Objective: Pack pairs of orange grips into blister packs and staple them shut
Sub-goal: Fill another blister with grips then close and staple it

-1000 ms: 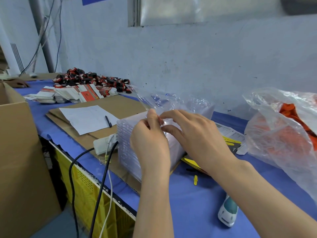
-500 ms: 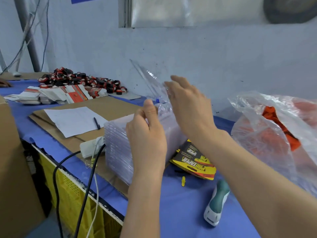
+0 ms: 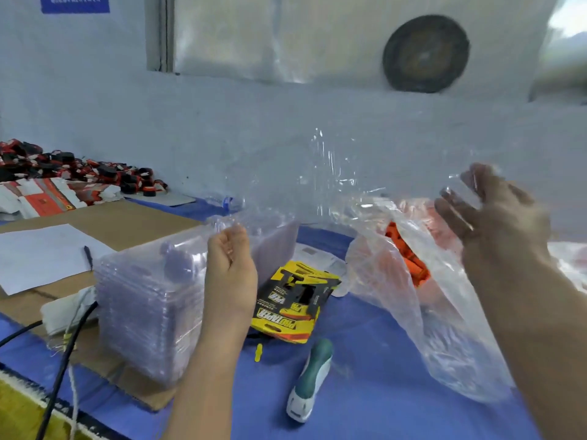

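Pinching the wrap (image 3: 320,182) over the blister stack (image 3: 143,300) with my left hand (image 3: 230,265), right hand (image 3: 489,214) spread wide, grips (image 3: 409,258) bagged just below it, so right's closer.

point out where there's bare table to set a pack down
Bare blue cloth lies between the stapler and the bag of grips, and more in front of the stapler. Bare cardboard shows behind the paper. It's crowded between the pack stack, cards and bag, where the left hand grips film.
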A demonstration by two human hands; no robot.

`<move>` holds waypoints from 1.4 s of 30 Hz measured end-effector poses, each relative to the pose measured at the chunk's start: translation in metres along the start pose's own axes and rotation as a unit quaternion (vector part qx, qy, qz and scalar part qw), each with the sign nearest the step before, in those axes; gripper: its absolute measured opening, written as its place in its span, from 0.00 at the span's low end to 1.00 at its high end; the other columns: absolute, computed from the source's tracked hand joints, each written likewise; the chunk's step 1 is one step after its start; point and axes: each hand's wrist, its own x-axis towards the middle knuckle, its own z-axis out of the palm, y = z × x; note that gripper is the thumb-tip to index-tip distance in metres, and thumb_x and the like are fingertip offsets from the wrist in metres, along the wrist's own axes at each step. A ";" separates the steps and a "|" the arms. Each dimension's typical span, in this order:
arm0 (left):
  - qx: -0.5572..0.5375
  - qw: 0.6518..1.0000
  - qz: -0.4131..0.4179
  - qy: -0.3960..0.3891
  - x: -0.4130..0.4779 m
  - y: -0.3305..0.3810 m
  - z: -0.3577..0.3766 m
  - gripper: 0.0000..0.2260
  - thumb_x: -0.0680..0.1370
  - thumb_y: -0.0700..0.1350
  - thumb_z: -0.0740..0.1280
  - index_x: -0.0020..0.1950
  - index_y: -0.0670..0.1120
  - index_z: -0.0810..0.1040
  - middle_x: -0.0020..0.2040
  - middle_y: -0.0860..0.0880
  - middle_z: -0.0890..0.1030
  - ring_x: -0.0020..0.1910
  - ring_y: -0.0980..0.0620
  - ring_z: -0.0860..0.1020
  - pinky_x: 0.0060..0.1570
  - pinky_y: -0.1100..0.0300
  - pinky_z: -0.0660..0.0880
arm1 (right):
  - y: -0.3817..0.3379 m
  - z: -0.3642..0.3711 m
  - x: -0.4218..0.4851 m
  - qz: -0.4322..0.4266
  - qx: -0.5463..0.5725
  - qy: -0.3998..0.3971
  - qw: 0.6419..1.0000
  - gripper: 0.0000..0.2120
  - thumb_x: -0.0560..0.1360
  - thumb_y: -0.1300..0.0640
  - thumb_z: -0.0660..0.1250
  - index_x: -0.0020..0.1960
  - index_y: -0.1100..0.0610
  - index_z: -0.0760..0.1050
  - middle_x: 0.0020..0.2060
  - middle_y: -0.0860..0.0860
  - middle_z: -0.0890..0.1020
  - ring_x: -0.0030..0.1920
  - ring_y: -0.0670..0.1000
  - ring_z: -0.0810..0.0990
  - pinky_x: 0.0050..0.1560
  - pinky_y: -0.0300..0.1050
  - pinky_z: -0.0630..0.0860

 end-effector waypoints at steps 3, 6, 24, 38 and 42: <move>0.033 0.996 -0.065 -0.051 -0.004 -0.015 0.016 0.17 0.81 0.58 0.61 0.63 0.48 0.72 0.53 0.53 0.77 0.51 0.59 0.77 0.55 0.63 0.74 | 0.016 -0.079 -0.013 0.089 0.008 0.057 0.994 0.04 0.78 0.56 0.68 0.51 0.55 0.79 0.51 0.48 0.84 0.39 0.46 0.85 0.46 0.44 0.83; 0.091 0.977 -0.118 -0.150 -0.016 -0.026 0.033 0.12 0.81 0.53 0.63 0.57 0.45 0.76 0.49 0.48 0.80 0.49 0.48 0.79 0.54 0.52 0.75 | 0.025 -0.154 -0.033 0.138 0.009 0.112 0.984 0.05 0.79 0.53 0.66 0.47 0.53 0.77 0.50 0.50 0.82 0.36 0.46 0.84 0.45 0.47 0.84; 0.586 0.713 0.038 -0.384 -0.088 -0.062 0.097 0.19 0.82 0.53 0.60 0.73 0.52 0.67 0.68 0.46 0.71 0.67 0.45 0.70 0.66 0.49 0.68 | 0.049 -0.328 -0.090 0.199 -0.077 0.272 0.938 0.08 0.79 0.55 0.66 0.46 0.60 0.76 0.44 0.51 0.80 0.42 0.54 0.80 0.34 0.47 0.83; 0.639 0.680 0.080 -0.351 -0.089 -0.084 0.095 0.20 0.82 0.55 0.59 0.74 0.53 0.63 0.71 0.46 0.68 0.71 0.43 0.66 0.69 0.48 0.62 | 0.049 -0.332 -0.098 0.204 -0.033 0.270 0.940 0.06 0.82 0.56 0.61 0.51 0.58 0.74 0.43 0.52 0.77 0.43 0.53 0.79 0.34 0.44 0.83; 0.622 0.668 0.111 -0.394 -0.094 -0.088 0.095 0.17 0.82 0.52 0.59 0.72 0.57 0.65 0.74 0.49 0.65 0.73 0.45 0.63 0.72 0.50 0.58 | 0.053 -0.326 -0.104 0.162 -0.038 0.265 0.950 0.05 0.82 0.60 0.60 0.56 0.57 0.71 0.43 0.54 0.76 0.42 0.51 0.78 0.39 0.45 0.83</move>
